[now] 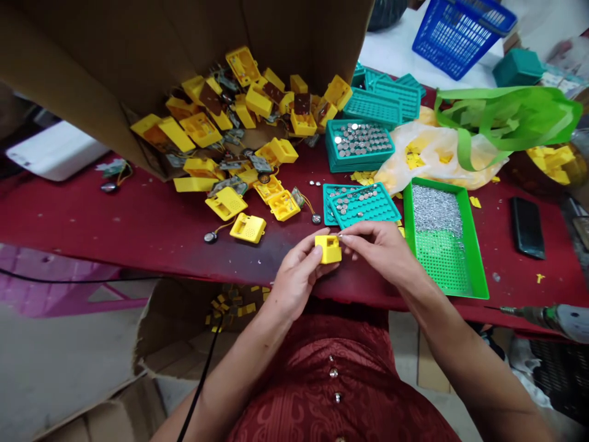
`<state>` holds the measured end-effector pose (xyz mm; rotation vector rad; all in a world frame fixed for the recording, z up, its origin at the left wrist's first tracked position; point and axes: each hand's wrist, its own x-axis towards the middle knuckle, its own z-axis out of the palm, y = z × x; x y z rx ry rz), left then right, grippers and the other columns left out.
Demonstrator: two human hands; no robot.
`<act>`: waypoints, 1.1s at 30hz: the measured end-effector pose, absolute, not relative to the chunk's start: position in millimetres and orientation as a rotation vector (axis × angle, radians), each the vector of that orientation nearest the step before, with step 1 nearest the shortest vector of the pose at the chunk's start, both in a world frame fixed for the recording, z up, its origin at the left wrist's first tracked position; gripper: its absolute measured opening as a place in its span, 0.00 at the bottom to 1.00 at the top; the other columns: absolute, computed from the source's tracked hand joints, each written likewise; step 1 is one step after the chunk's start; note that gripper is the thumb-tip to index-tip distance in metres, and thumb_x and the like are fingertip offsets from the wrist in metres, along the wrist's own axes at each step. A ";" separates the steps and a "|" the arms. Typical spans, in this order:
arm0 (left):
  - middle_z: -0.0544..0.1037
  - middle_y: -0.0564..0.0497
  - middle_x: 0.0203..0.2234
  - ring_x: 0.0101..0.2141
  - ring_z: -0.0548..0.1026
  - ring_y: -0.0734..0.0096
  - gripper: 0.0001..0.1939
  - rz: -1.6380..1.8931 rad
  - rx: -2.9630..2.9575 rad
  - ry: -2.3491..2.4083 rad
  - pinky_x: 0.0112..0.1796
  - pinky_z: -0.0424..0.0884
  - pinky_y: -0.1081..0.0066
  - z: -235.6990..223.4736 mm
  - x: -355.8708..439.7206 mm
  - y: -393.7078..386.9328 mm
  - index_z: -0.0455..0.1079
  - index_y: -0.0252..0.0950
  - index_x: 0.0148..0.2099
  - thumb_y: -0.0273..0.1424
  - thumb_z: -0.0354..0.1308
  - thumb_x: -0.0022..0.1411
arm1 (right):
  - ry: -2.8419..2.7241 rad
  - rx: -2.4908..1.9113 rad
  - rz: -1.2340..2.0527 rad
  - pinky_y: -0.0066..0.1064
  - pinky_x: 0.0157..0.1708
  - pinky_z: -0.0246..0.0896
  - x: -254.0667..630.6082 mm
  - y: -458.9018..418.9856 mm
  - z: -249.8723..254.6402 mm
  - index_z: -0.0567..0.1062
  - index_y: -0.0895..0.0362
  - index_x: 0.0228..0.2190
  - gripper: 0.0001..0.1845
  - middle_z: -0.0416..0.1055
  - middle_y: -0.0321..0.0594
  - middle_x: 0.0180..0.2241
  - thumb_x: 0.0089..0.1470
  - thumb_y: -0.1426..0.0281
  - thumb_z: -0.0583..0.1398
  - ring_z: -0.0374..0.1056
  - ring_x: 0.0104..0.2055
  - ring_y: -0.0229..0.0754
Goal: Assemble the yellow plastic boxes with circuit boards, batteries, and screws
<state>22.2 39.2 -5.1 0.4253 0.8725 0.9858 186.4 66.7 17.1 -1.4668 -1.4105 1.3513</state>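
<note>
My left hand point(299, 270) is wrapped around a small yellow plastic case point(328, 250), held just above the table's front edge. My right hand point(375, 245) has its thumb and forefinger pinched at the case's right upper corner; whatever lies between the fingertips is too small to name. Just beyond the hands are teal trays point(363, 209) with round button cells in them. A green tray point(437, 245) of small silvery screws stands to the right of my right hand. Left of the hands, a yellow speaker case point(248, 228) lies with a wired round speaker point(210, 237) beside it.
Many opened yellow cases point(257, 101) with circuit boards spill from a cardboard box point(115, 55). A stacked teal tray point(359, 144) holds more button cells. A phone point(527, 227) and an electric screwdriver point(552, 317) lie right. Below the table is a carton point(161, 331).
</note>
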 end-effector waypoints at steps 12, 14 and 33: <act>0.78 0.47 0.51 0.47 0.76 0.66 0.18 1.057 0.610 0.897 0.48 0.72 0.69 -22.5 9.8 29.3 0.74 0.40 0.53 0.33 0.64 0.61 | -1.834 -1.609 0.952 0.34 0.41 0.62 163.2 55.7 27.4 0.82 0.56 0.31 0.08 0.79 0.40 0.33 0.54 0.75 0.61 0.71 0.36 0.39; 0.79 0.47 0.47 0.44 0.78 0.67 0.16 1.033 0.494 0.851 0.45 0.74 0.70 -20.3 8.7 30.7 0.75 0.38 0.52 0.32 0.64 0.61 | -1.730 -1.537 1.066 0.33 0.39 0.64 167.3 53.1 25.9 0.82 0.55 0.35 0.10 0.79 0.39 0.34 0.55 0.74 0.60 0.71 0.35 0.38; 0.82 0.46 0.42 0.36 0.80 0.68 0.19 0.981 0.396 0.825 0.40 0.77 0.70 -17.3 10.7 35.9 0.77 0.35 0.49 0.32 0.70 0.54 | -1.525 -1.370 1.252 0.32 0.39 0.66 174.0 50.2 20.9 0.81 0.53 0.33 0.08 0.79 0.36 0.35 0.53 0.72 0.61 0.72 0.36 0.35</act>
